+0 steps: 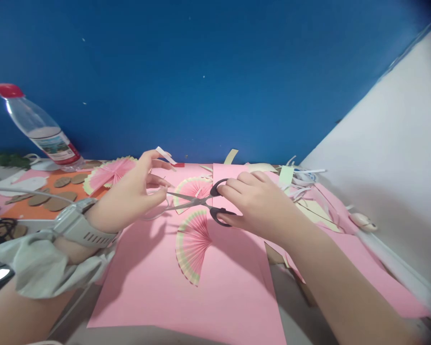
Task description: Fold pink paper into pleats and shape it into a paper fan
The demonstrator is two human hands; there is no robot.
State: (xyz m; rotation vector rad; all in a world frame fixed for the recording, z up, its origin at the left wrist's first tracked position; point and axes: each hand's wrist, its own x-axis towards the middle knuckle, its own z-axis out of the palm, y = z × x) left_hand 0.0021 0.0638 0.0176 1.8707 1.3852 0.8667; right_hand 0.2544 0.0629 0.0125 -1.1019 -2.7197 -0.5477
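A: Far left of you, a clear plastic bottle w/ a red cap (55,143); then a pleated pink paper rosette w/ pale green edging (111,173), partly behind your left hand (141,182). What's that hand got?

B: A narrow white strip (166,155) at your fingertips. Fingers parted; can't tell if you're pinching it or it's just stuck on. Your thumb's right by the blade tips.

A: Blades?

B: Metal scissors w/ black handles (198,201), blades a bit apart, pointing left at that thumb. Behind them, a half-round pink-and-green pleated paper fan (193,184); nearer you, a pink-and-green pleated paper wedge (194,247) on the large pink paper sheet (201,306).

A: Right hand (255,196)?

B: Closed on the scissor handles. Beyond it, a pale green paper scrap (286,176).

A: Step, then?

B: Prob. a snip on small stuff, btwn cuts. Next move likely calls for your left thumb clear of the blades b4 you squeeze, & the wedge kept uncrushed.
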